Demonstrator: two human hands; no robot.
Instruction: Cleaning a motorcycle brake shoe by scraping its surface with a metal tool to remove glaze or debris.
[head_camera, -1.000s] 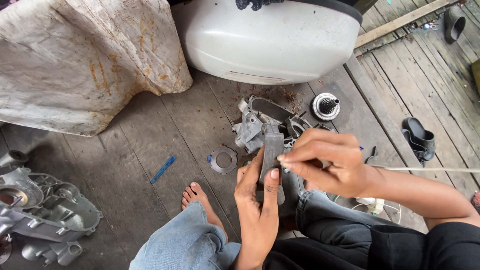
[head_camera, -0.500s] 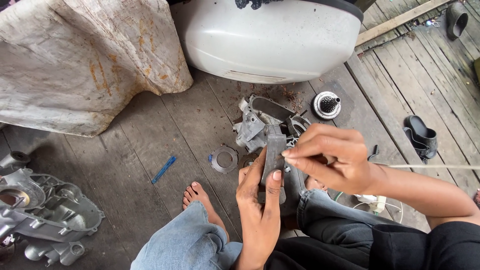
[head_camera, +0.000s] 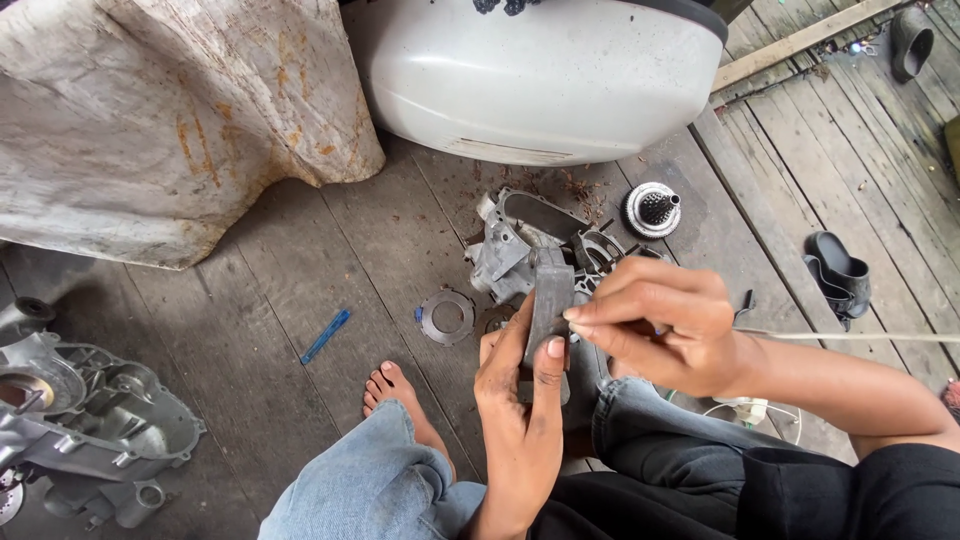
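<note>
Head view shows the left hand (head_camera: 520, 400) clamped around a grey metal part (head_camera: 549, 300) just before the engine casing (head_camera: 520, 245), right hand (head_camera: 655, 325) fingertips pinched together against it; a steady grip seems wise.

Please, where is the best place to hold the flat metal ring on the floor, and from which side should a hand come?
Probably the metal ring is best pinched from above at its outer edge, one fingertip through its central hole. It lies flat on the wooden floor, so its sides offer almost nothing. Its left side is open; engine parts crowd the right.
</note>
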